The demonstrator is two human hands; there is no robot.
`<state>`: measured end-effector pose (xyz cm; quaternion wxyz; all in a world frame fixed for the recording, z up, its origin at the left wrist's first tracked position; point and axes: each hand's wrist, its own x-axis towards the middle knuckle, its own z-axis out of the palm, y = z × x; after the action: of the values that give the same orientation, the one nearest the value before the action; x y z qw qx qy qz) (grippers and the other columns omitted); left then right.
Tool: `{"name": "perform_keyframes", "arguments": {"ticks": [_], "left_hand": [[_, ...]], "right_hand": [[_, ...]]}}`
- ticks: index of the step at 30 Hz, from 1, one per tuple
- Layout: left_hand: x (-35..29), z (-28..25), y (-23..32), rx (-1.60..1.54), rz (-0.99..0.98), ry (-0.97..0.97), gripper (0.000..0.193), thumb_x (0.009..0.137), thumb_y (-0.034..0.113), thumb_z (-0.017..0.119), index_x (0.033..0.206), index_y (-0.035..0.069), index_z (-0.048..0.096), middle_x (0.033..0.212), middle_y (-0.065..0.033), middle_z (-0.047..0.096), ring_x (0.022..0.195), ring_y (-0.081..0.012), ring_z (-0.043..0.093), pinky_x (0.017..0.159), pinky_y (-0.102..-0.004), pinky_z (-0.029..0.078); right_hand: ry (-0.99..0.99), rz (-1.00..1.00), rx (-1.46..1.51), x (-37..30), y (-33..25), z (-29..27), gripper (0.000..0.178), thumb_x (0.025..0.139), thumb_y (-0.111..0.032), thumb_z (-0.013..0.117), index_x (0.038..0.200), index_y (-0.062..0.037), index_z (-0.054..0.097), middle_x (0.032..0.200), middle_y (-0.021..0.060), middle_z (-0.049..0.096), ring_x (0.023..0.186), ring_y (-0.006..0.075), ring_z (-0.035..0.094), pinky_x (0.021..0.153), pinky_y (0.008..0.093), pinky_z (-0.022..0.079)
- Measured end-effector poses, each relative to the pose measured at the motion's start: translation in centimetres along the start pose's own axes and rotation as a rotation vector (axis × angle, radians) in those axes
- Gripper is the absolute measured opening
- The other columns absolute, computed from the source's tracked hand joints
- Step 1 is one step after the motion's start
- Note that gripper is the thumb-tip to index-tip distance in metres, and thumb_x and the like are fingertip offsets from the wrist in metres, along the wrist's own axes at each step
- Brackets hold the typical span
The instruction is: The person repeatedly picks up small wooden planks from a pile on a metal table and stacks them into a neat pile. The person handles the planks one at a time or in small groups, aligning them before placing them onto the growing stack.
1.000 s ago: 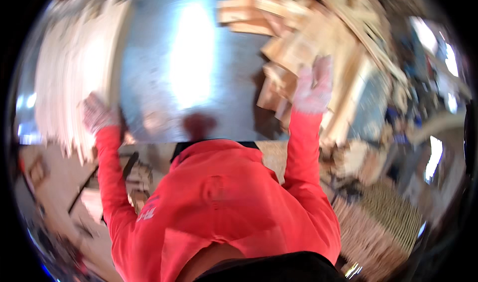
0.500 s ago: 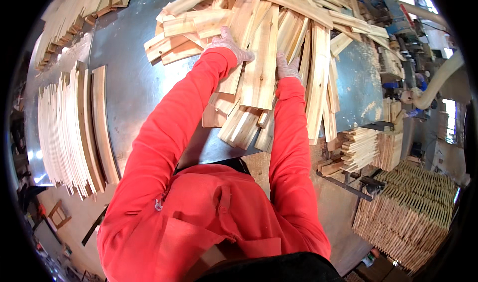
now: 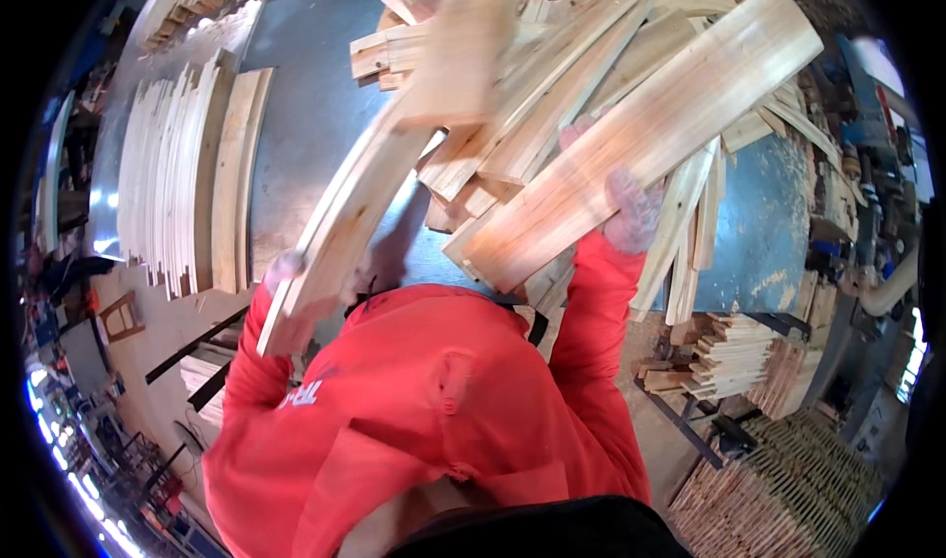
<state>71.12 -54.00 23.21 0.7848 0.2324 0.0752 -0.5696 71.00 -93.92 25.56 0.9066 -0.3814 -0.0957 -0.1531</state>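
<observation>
My gloved left hand (image 3: 286, 267), partly hidden, grips the near end of a narrow wooden board (image 3: 350, 208), possibly more than one stacked together, held aslant in front of my body. A motion-blurred board (image 3: 455, 60) overlaps its far end; I cannot tell what supports it. On the right, my gloved right hand (image 3: 632, 211) is wrapped round a wide wooden board (image 3: 641, 144), thumb on its upper face and fingertips showing past the far edge. This board slants from near my chest to the far right, over a loose pile of boards (image 3: 562, 85).
The pile lies on a dark metal table (image 3: 320, 95) dusted with sawdust. On its left side stands a row of boards set side by side (image 3: 168, 183). Stacked wood strips (image 3: 729, 356) and a large slatted stack (image 3: 778, 479) stand at the lower right.
Both hands have come from the pile with boards in them. The left has drawn back toward my body; the right has swung a wide board aslant. The view has shifted.
</observation>
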Motion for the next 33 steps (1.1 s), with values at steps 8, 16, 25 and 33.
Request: {"name": "perform_keyframes", "arguments": {"ticks": [8,16,25,33], "left_hand": [[-4.4,-5.9,-2.2,0.16,0.177,0.026,0.094,0.067,0.04,0.077,0.141,0.0,0.036,0.117,-0.0184,0.055,0.095,-0.0281,0.062,0.079,-0.0361,0.054],[-7.4,-11.8,-1.4,0.28,0.167,-0.037,0.1,0.065,0.041,0.078,0.144,0.002,0.032,0.123,-0.0159,0.052,0.103,-0.0267,0.058,0.087,-0.0368,0.05],[-7.1,-14.4,-0.2,0.895,-0.044,0.202,0.113,0.067,0.037,0.084,0.153,0.009,0.016,0.126,-0.0087,0.053,0.11,-0.0181,0.051,0.095,-0.0312,0.044],[-10.5,-4.6,0.6,1.387,0.446,0.136,0.103,0.077,0.019,0.075,0.154,0.006,0.008,0.145,-0.0167,0.041,0.128,-0.0198,0.045,0.104,-0.0302,0.038]], "right_hand": [[0.455,0.291,-1.03,2.5,2.0,-2.0,0.103,0.073,-0.027,0.083,0.147,0.0083,0.019,0.149,0.0298,0.029,0.135,0.0364,0.037,0.11,0.0389,0.036],[0.585,0.379,-0.757,-11.1,8.0,6.8,0.068,0.082,-0.018,0.07,0.138,0.0066,0.04,0.126,0.0203,0.057,0.119,0.0288,0.053,0.101,0.0376,0.042],[0.364,-0.258,-2.067,-5.1,8.0,10.3,0.062,0.085,-0.02,0.066,0.135,0.0081,0.042,0.131,0.0275,0.051,0.122,0.0396,0.051,0.105,0.041,0.039],[0.129,0.408,-0.13,-8.5,23.8,18.4,0.074,0.072,-0.018,0.077,0.134,-0.0129,0.036,0.109,0.0048,0.054,0.095,0.0173,0.058,0.085,0.0347,0.05]]}}
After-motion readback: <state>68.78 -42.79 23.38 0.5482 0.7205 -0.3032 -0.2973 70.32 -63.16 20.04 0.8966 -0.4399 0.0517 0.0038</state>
